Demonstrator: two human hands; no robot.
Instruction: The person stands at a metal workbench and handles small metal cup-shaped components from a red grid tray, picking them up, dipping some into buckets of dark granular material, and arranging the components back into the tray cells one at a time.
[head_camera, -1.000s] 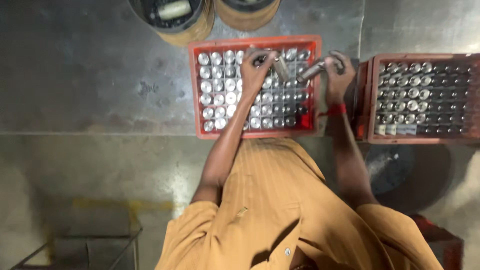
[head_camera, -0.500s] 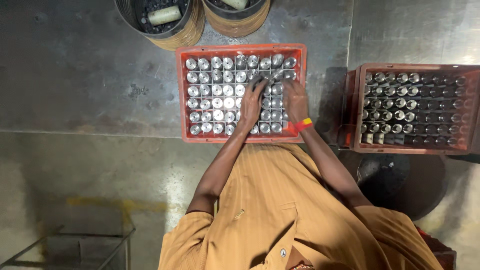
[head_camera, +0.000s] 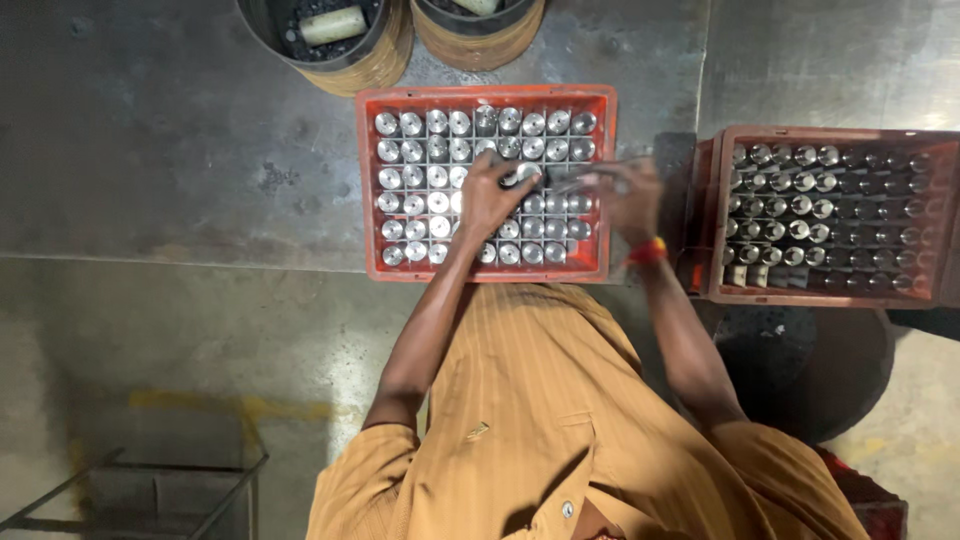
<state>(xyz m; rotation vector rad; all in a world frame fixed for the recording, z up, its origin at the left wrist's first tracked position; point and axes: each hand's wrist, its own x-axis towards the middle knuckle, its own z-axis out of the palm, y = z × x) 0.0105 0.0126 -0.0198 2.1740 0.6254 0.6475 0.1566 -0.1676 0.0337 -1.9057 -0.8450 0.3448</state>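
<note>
While both hands work, the red compartment crate (head_camera: 486, 97) sits nearly full of steel cylinders (head_camera: 413, 125).
Left hand (head_camera: 487, 195) grasps one cylinder (head_camera: 527, 172); right hand (head_camera: 625, 195), blurred, grip unclear.

The right hand (head_camera: 622, 192) is lifting off the red crate (head_camera: 486, 96) and drifting toward its right edge, holding a blurred metal cylinder (head_camera: 590, 180); the left hand (head_camera: 492, 195) is closing its grip on another cylinder (head_camera: 527, 172).
</note>
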